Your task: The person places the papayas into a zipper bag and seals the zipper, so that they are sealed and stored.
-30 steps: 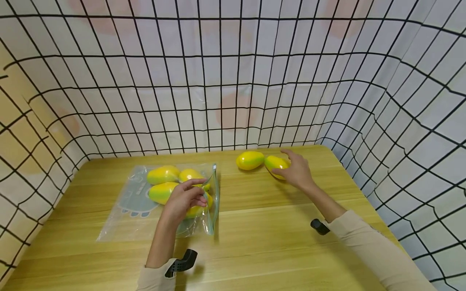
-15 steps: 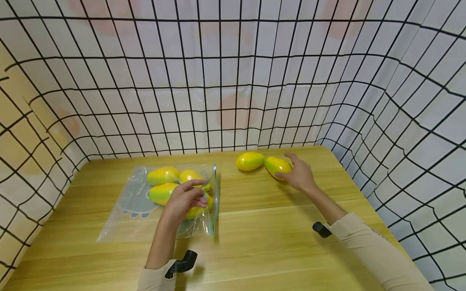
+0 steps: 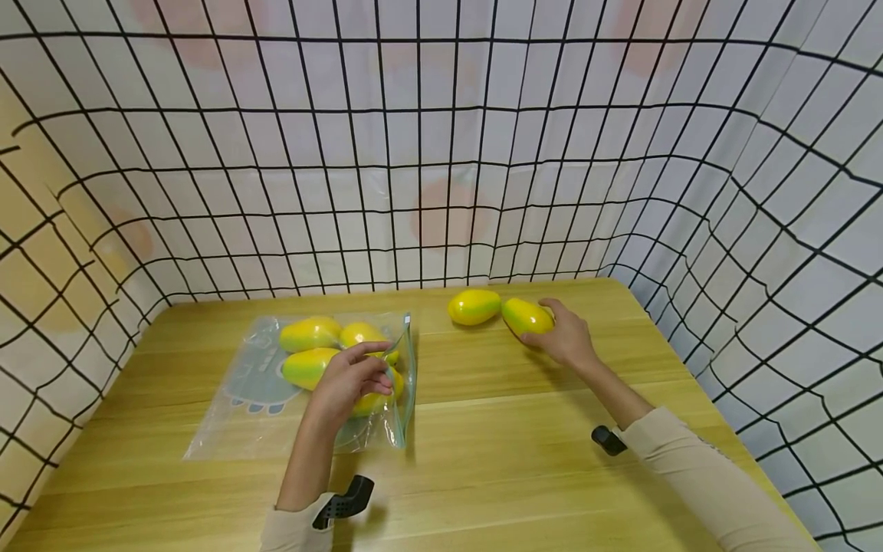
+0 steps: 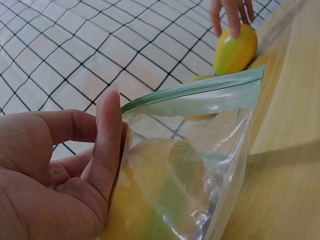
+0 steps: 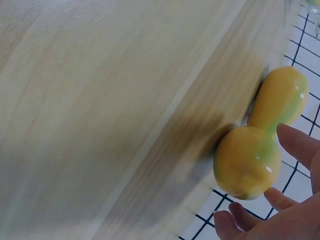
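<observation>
My left hand (image 3: 345, 383) grips the upper side of a clear zip bag (image 3: 228, 433) near its green zip edge (image 4: 200, 92). Several yellow-green mangoes (image 3: 308, 334) lie inside the bag, some partly covered by that hand. At the back of the table, my right hand (image 3: 569, 341) reaches around the near end of a mango (image 3: 527, 317), thumb on one side and fingers on the other. In the right wrist view the fingertips are right at this mango (image 5: 246, 162), fingers loosely bent. A second loose mango (image 3: 474, 307) lies end to end with it on the left.
Black wire grid panels (image 3: 441, 192) with pale cloth behind rise at the back and both sides of the wooden table (image 3: 510, 460). The bag's mouth faces right, toward the loose mangoes. A black wrist device (image 3: 348, 498) sits by each sleeve.
My right hand has drawn in closer around the right-hand mango, its thumb and fingers nearing each other. The left hand, bag and mangoes hold their places.
</observation>
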Action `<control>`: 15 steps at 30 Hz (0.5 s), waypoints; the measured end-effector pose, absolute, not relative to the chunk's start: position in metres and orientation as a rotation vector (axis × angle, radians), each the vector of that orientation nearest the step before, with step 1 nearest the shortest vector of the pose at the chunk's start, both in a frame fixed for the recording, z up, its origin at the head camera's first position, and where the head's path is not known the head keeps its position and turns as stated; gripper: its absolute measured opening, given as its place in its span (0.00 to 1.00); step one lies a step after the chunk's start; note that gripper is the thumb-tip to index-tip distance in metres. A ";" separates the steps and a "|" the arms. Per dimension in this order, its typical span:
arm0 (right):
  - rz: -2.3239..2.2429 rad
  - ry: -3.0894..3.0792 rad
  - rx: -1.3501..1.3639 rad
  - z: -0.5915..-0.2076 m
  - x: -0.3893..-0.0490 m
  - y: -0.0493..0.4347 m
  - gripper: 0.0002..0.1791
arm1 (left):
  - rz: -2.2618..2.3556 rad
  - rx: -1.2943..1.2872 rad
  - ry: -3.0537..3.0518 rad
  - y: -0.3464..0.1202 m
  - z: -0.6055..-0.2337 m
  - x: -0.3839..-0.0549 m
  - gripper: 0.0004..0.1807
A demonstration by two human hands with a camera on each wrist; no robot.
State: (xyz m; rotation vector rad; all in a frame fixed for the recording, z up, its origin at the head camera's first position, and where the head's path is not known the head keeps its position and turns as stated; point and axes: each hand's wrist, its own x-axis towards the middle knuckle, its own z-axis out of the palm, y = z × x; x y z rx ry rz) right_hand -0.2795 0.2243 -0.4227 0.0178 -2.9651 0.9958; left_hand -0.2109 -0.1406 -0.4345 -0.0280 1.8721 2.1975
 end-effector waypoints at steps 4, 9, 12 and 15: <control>0.991 -2.962 0.011 -0.426 -0.279 0.225 0.42 | 2.194 -0.010 1.871 -0.141 -0.435 -0.212 0.22; 0.996 -2.953 -0.004 -0.432 -0.282 0.225 0.41 | 2.199 -0.014 1.868 -0.141 -0.435 -0.212 0.22; 1.005 -2.942 -0.003 -0.436 -0.283 0.225 0.40 | 2.196 -0.015 1.869 -0.141 -0.435 -0.212 0.22; 1.013 -2.935 -0.002 -0.438 -0.284 0.225 0.40 | 2.193 -0.013 1.870 -0.141 -0.435 -0.212 0.22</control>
